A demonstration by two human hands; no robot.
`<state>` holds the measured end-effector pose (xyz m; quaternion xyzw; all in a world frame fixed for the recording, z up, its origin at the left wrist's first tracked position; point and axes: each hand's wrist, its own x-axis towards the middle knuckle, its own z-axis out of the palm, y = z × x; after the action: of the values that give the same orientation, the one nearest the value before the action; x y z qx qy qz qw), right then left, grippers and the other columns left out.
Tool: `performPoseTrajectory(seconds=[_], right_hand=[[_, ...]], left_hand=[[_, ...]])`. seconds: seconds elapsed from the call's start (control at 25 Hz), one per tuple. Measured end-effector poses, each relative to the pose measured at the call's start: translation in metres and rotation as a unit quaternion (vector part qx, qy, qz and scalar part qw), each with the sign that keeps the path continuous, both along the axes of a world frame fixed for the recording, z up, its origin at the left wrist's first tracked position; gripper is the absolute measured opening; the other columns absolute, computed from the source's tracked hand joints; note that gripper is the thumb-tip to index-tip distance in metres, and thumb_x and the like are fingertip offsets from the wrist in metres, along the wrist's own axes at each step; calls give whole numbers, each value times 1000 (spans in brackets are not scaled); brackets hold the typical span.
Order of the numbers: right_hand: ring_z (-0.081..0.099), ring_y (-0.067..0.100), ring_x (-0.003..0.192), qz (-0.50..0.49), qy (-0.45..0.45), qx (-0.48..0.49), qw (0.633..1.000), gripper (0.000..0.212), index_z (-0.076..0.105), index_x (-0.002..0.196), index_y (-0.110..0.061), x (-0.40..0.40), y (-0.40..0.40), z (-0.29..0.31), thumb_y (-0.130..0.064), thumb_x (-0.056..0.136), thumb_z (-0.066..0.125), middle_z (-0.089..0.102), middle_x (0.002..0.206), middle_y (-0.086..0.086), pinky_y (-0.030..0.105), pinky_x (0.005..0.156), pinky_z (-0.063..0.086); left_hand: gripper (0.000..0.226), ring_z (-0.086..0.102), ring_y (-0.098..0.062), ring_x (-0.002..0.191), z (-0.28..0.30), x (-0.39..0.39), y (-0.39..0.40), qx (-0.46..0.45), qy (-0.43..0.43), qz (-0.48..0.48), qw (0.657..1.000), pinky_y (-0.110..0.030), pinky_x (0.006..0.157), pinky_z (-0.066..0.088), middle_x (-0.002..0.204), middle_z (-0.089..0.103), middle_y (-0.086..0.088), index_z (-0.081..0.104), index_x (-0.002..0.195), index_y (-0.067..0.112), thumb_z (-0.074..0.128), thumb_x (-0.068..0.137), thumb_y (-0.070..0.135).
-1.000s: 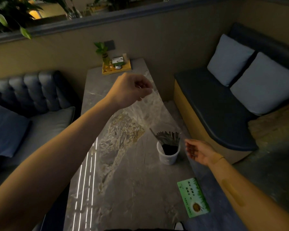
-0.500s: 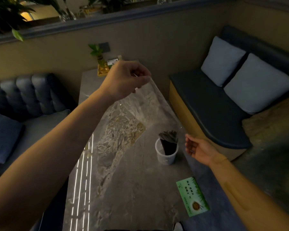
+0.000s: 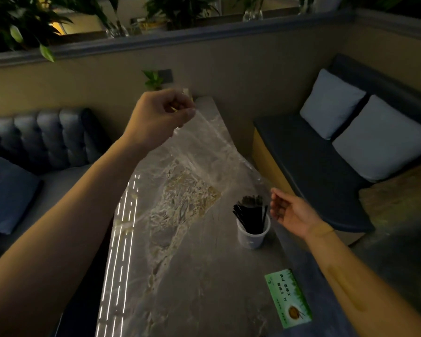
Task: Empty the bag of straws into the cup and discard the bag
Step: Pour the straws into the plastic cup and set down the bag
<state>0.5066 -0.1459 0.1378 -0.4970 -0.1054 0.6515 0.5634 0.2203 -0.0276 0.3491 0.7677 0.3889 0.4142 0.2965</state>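
Left hand [image 3: 159, 116] is pinching clear plastic bag [image 3: 204, 152] aloft, right hand [image 3: 293, 211] hovering open at 3 o'clock of straw-filled cup [image 3: 252, 235].

The cup [image 3: 252, 233] stands on the table [image 3: 204, 288], toward its right edge. The straws [image 3: 250, 215] stand in the cup, leaning left. The bag [image 3: 204, 152] hangs above the table, up and to the left of the cup, pinched at its top by the left hand [image 3: 159, 116]. The right hand [image 3: 291, 211] is just right of the cup, beside the straws. A card [image 3: 288, 297] lies on the table nearer than the cup. A bench [image 3: 326, 171] runs right of the cup, a sofa [image 3: 46, 139] far left.
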Motion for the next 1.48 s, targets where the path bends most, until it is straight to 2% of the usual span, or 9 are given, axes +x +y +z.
performPoseTrajectory(seconds=[0.2,0.32,0.52,0.8,0.96,1.08,1.2,1.4,1.48], right_hand=[[64,6,66,55,-101,70,991,9,72,89,-23,-39,20,15,-17,82,70,71,74,-7,22,60,51],[64,6,72,112,-173,89,975,19,72,92,-24,-76,32,17,-14,77,75,70,80,-8,23,67,50],[64,8,77,182,-293,89,934,19,71,95,-22,-141,51,5,-17,78,77,71,89,-5,24,69,47],[53,14,60,215,-360,27,908,22,68,100,2,-206,48,-67,-6,80,75,63,73,6,14,47,46],[55,17,65,258,-381,-35,887,25,69,103,1,-217,33,-114,-4,79,74,66,79,11,24,58,46],[61,25,81,281,-397,-73,871,26,68,105,1,-223,20,-139,2,80,71,69,95,19,35,77,51],[61,25,83,279,-425,-96,856,20,69,98,-5,-229,13,-154,2,79,70,70,97,19,34,78,49],[66,35,91,256,-464,-115,840,15,69,92,-8,-233,5,-170,-2,79,72,70,87,15,40,81,53],[66,37,96,260,-470,-116,835,18,68,97,-8,-232,3,-170,-5,79,73,69,89,14,44,87,54]], left_hand=[[4,52,-1,46,-48,-90,2,-116,-96,125,981,-15,41,40,56,61,7,72,84,17,73,82,14],[5,51,-3,47,-93,-147,-14,-210,-142,213,943,-12,41,39,64,60,-3,71,81,18,72,83,14],[8,49,-2,42,-165,-222,-60,-324,-203,311,870,-12,37,35,64,59,-2,70,80,17,70,84,11],[5,46,-7,42,-279,-276,-133,-455,-152,367,797,-13,37,35,57,58,-4,70,83,9,67,88,9],[6,55,-16,54,-338,-287,-170,-498,-116,379,772,-24,48,48,66,62,-11,71,84,4,70,87,9],[10,57,-17,56,-369,-292,-187,-517,-82,387,759,-26,48,49,66,62,-10,68,77,8,70,87,8],[14,59,-16,55,-386,-295,-192,-523,-53,382,760,-26,49,51,71,65,-12,67,75,13,69,86,5],[8,65,-24,74,-398,-292,-193,-495,-6,389,777,-45,80,57,91,73,-18,70,94,11,70,86,9],[12,66,-23,81,-394,-290,-193,-473,20,395,787,-41,83,56,97,74,-12,70,99,16,69,87,18]])
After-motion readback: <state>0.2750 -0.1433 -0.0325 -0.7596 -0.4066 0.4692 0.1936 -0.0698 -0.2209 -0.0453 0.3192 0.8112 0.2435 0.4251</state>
